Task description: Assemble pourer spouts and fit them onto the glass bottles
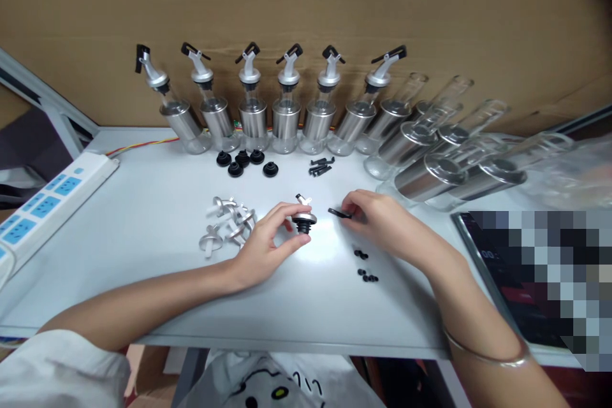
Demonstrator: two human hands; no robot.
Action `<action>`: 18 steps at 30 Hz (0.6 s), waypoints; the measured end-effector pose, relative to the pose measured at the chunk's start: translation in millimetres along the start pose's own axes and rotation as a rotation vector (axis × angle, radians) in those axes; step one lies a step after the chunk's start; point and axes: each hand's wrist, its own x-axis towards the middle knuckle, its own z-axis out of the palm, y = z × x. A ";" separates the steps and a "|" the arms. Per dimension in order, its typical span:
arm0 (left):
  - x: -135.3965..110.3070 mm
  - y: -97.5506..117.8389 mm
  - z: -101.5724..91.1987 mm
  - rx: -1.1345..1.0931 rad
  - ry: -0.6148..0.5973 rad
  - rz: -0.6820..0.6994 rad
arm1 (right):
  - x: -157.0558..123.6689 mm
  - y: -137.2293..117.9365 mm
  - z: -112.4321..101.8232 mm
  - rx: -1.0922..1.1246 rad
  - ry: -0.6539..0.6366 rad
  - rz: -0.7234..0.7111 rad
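Observation:
My left hand (265, 239) pinches a pourer stopper (305, 220) between thumb and fingers. It has a silver top, a black ribbed plug pointing down and a small black tip on its spout. To its right, my right hand (375, 213) grips a slim black lever (337, 212) by one end, apart from the stopper. Left of my left hand lie several silver pourer tops (211, 241). Farther back are several black ribbed plugs (235, 169) and a small bunch of black sticks (319, 170). Several tiny black caps (368, 278) rest below my right hand.
Along the back stand several glass-and-steel bottles fitted with pourers (286, 118). More bottles without pourers (421, 169) crowd the right side. A white power strip (45, 204) lies at the left, and a dark-screened tablet (497, 280) at the right. Cardboard (306, 0) rises behind.

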 end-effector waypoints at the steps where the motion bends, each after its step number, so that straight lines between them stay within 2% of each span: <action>1: -0.6 -0.4 0.3 0.002 0.001 -0.012 | -0.1 1.3 0.2 0.004 -0.005 -0.002; 4: -2.2 -2.0 1.4 0.025 -0.011 -0.011 | -0.4 2.4 -0.7 0.036 0.024 -0.043; 9: -0.9 -1.4 1.1 0.049 -0.030 0.050 | -0.8 -8.0 -5.7 0.191 0.195 -0.240; 12: 1.6 1.4 -0.2 0.052 -0.047 0.081 | -1.9 -16.5 -7.9 0.298 0.197 -0.303; 15: 3.4 2.1 -1.0 0.058 -0.052 0.126 | -4.0 -21.8 -7.7 0.409 0.183 -0.314; 18: 3.7 0.9 -1.1 0.061 -0.072 0.160 | -5.2 -24.5 -4.3 0.565 0.250 -0.233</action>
